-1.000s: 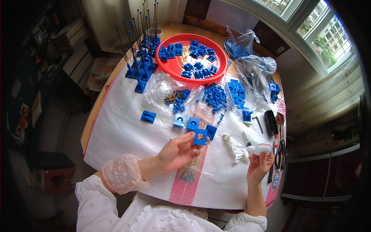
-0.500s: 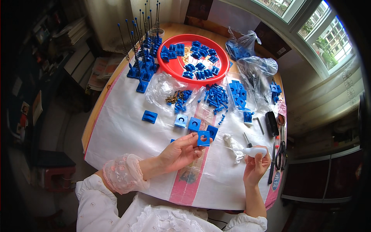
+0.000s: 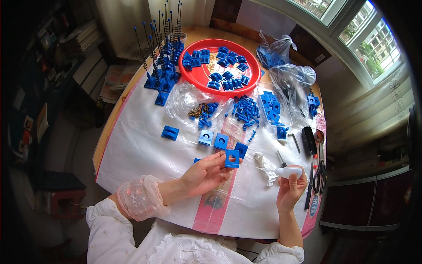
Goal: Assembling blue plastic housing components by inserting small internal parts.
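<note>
— What do we have in the grip of our left hand (image 3: 206,174)?

— A blue square plastic block with a round hole (image 3: 232,158), pinched by its lower edge between thumb and fingertips, so the holed face stays clear and turned up toward us.

— And our right hand (image 3: 289,190)?

— Its grip is closed around a white handle (image 3: 290,171) lying across the fingers; a thin metal tip (image 3: 279,156) points up and left toward the block, near it but apart.

— Why so much within reach?

— Three similar blue blocks (image 3: 221,141) lie just beyond on the white cloth over the table (image 3: 145,145), loose blue pegs (image 3: 246,112) past them, and a red tray (image 3: 198,79) of more blue parts farther back.
</note>
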Demonstrator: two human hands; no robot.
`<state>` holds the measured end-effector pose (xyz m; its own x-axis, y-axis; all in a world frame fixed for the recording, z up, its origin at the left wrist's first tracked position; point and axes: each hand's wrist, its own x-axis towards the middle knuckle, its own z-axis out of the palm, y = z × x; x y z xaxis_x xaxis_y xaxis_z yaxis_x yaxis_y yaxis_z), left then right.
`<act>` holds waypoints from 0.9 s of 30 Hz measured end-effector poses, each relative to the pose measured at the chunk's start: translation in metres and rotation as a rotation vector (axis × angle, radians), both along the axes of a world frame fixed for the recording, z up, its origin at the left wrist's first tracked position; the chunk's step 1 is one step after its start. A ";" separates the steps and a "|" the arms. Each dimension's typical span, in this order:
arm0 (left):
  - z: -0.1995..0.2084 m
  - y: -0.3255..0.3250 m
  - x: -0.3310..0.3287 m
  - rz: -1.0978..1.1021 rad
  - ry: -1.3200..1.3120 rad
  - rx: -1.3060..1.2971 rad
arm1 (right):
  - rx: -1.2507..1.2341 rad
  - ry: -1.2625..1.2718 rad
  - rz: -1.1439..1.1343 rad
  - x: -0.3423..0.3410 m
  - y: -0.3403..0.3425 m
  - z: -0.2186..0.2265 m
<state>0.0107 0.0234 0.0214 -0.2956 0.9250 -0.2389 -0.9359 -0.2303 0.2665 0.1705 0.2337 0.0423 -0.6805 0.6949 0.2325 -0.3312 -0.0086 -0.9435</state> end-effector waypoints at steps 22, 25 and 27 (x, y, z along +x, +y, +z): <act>-0.001 0.000 0.000 0.002 0.000 0.005 | 0.001 -0.008 0.001 0.000 0.002 0.000; -0.001 0.000 0.000 -0.001 -0.004 0.015 | 0.008 -0.007 0.007 0.002 0.003 0.000; -0.001 0.000 0.000 -0.001 -0.005 0.008 | 0.002 -0.002 0.003 0.001 0.002 0.000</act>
